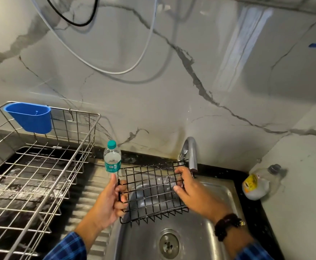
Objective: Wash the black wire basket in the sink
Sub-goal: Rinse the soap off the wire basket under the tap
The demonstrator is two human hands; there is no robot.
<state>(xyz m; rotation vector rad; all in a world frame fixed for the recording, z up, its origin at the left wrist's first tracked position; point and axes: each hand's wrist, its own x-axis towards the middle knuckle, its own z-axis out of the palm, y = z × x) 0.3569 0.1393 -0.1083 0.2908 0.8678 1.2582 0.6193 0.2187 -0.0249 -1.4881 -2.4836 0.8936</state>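
Note:
A small black wire basket (149, 192) hangs over the steel sink (226, 196), just below the chrome tap (191, 152). My left hand (108, 201) grips its left edge, thumb on top. My right hand (192, 190) holds its right end, fingers curled through the wires. The basket is tilted with its open side facing me. A thin stream of water seems to fall from the spout onto the basket's right part. The round drain (169, 244) lies below.
A large steel dish rack (40, 166) with a blue plastic cup (29, 117) hooked on it fills the left counter. A clear water bottle (112, 158) stands behind the basket. A tipped soap bottle (256, 184) lies in the right corner. Hoses hang on the marble wall.

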